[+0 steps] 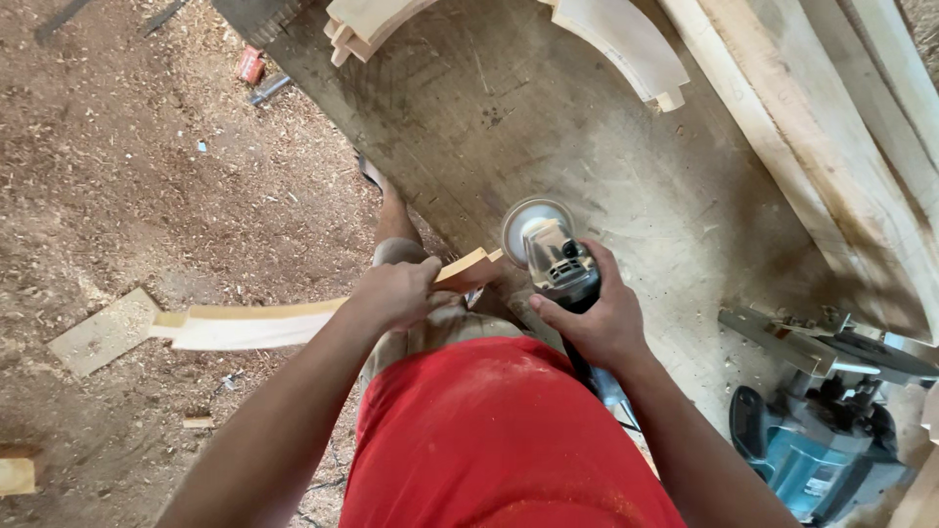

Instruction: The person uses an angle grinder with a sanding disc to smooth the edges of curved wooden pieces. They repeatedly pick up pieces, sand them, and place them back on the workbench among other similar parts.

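Note:
My left hand [396, 291] grips a long curved wooden piece [249, 325] near its right end, holding it level in front of my red shirt. That end of the piece meets the round sanding disc [530, 220] of an angle grinder [559, 266]. Around the grinder's dark body my right hand [595, 318] is closed, with the disc facing away from me. My leg and foot show below the wood, standing at the edge of a dusty workbench top [548, 137].
Curved wooden pieces [626, 44] lie at the back of the bench, long planks [812, 127] along its right side. A teal power tool [827, 430] sits at lower right. The floor [147, 196] is covered in sawdust, with a flat offcut [103, 332] and small scraps.

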